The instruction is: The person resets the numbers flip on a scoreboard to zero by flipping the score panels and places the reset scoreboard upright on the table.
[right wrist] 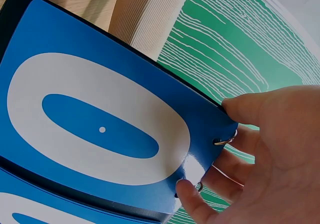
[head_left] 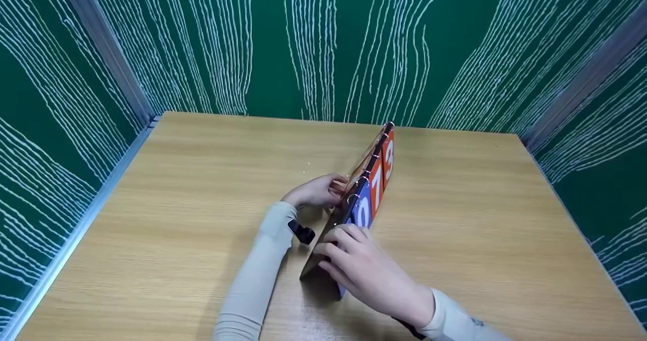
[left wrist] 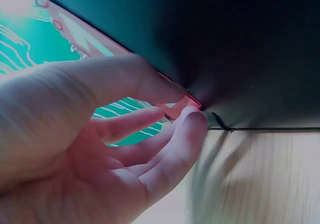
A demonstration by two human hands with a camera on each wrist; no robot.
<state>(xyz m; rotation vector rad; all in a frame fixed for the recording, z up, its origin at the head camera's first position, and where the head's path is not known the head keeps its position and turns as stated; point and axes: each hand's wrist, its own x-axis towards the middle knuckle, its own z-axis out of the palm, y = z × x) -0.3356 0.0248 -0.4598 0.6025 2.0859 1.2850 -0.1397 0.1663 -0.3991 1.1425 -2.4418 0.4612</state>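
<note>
A tabletop flip scoreboard stands like a tent on the table, its ringed top edge running away from me. Its right face carries red cards reading 7 and 3, and a blue card with a white 0. Behind it, on the left side, my left hand pinches the end of a red card between thumb and finger, next to the dark board. My right hand grips the near end of the scoreboard's top edge by the rings, thumb and fingertips at the blue card; it hides part of that card.
The wooden table extends on both sides of the scoreboard. Green panels with white wavy lines stand behind and at the sides, with metal posts at the corners. A black wrist camera is near the board's left side.
</note>
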